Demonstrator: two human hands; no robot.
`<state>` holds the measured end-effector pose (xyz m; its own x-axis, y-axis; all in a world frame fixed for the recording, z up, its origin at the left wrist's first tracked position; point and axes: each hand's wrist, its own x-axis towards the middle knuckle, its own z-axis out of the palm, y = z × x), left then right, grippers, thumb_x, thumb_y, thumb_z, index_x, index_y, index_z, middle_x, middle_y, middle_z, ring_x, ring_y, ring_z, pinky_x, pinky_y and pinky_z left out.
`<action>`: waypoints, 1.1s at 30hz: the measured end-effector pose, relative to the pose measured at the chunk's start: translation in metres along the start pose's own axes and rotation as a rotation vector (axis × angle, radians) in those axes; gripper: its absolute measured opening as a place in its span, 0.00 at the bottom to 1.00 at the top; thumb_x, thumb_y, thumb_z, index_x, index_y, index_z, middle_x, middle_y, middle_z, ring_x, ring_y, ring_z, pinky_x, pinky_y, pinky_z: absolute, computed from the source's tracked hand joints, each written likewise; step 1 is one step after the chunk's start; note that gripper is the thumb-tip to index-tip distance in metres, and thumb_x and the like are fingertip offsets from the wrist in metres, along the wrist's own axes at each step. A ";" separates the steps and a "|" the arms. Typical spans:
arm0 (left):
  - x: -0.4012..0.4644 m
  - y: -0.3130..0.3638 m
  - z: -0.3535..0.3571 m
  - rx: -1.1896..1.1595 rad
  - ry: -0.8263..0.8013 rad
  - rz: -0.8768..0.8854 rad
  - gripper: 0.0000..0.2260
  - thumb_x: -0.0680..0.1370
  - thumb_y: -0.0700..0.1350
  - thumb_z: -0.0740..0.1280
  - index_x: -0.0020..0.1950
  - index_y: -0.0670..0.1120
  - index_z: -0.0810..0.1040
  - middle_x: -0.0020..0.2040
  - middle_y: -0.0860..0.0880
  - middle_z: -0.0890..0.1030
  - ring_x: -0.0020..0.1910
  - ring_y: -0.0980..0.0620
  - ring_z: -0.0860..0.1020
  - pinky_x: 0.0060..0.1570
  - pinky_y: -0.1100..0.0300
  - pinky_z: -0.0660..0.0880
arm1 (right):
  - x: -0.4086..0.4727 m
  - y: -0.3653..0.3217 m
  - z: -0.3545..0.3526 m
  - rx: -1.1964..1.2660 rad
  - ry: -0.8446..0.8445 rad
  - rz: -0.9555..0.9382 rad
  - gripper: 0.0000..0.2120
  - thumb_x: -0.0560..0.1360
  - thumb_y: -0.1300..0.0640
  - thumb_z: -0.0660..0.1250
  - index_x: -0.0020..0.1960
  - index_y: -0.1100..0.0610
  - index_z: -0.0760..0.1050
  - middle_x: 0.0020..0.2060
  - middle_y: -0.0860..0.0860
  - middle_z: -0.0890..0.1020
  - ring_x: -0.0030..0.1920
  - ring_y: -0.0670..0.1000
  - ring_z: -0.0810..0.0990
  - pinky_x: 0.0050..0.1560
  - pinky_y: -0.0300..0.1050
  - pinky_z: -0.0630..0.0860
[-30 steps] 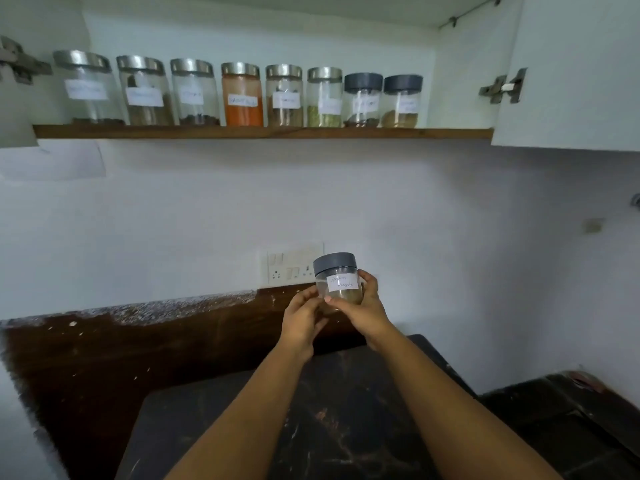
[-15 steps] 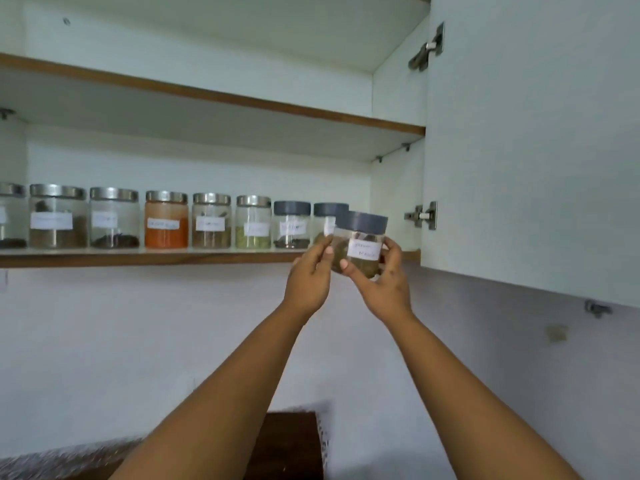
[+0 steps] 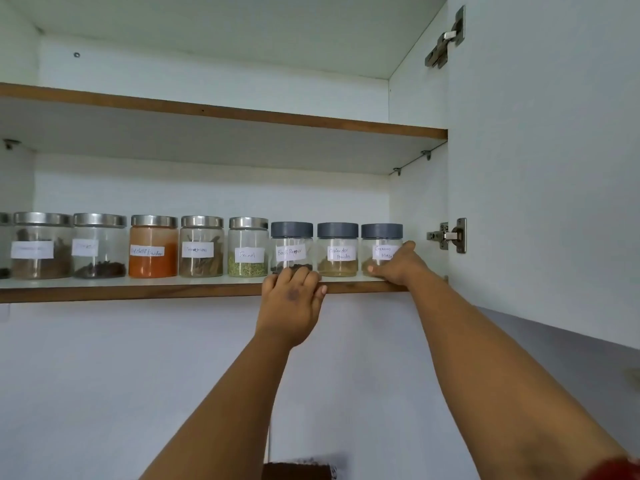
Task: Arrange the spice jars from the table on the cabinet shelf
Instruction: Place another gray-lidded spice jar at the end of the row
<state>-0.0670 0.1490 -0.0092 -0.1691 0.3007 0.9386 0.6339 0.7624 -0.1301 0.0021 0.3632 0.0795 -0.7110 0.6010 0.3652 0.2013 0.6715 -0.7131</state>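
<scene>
A row of labelled glass spice jars stands on the lower cabinet shelf [image 3: 138,292]. At the row's right end is the grey-lidded garam masala jar [image 3: 381,237], standing on the shelf beside the coriander powder jar [image 3: 337,249]. My right hand [image 3: 398,266] grips it, thumb at its front base and fingers round its right side. My left hand [image 3: 292,299] holds the shelf's front edge just below the black pepper jar [image 3: 291,247], fingers curled over the edge. Steel-lidded jars of fennel [image 3: 248,247], cinnamon [image 3: 202,245] and red chilli powder [image 3: 153,247] continue leftward.
The open cabinet door [image 3: 543,168] hangs at the right, its hinge [image 3: 450,235] close to my right hand. The cabinet side wall [image 3: 415,202] stands just right of the last jar. An upper shelf [image 3: 242,114] runs above the jars.
Both hands carried the grey-lidded jar up to the shelf; it now stands at the right end. My left hand has left the jar and dropped onto the shelf edge.
</scene>
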 end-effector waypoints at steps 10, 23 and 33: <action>0.001 0.003 -0.003 0.010 -0.014 -0.004 0.16 0.80 0.54 0.52 0.52 0.52 0.78 0.48 0.54 0.78 0.46 0.51 0.75 0.51 0.53 0.70 | 0.007 0.009 0.011 -0.104 0.013 0.007 0.47 0.70 0.40 0.72 0.76 0.57 0.49 0.68 0.56 0.70 0.66 0.58 0.72 0.64 0.53 0.71; 0.005 0.003 -0.011 -0.047 -0.183 -0.018 0.26 0.79 0.60 0.45 0.59 0.50 0.77 0.55 0.52 0.77 0.53 0.49 0.74 0.59 0.49 0.66 | -0.021 0.012 0.014 -0.263 0.133 -0.032 0.51 0.75 0.32 0.55 0.77 0.61 0.29 0.75 0.58 0.62 0.70 0.58 0.68 0.69 0.53 0.61; 0.021 0.007 -0.055 -0.008 -0.698 -0.025 0.30 0.80 0.63 0.54 0.78 0.50 0.55 0.77 0.48 0.59 0.75 0.45 0.56 0.74 0.46 0.51 | -0.069 0.023 0.038 -0.300 0.222 -0.076 0.29 0.82 0.46 0.45 0.77 0.61 0.55 0.76 0.58 0.59 0.78 0.57 0.50 0.77 0.57 0.46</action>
<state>-0.0245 0.1287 0.0268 -0.6275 0.5832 0.5158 0.6287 0.7703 -0.1062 0.0307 0.3208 0.0149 -0.5745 0.6021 0.5545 0.3657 0.7949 -0.4841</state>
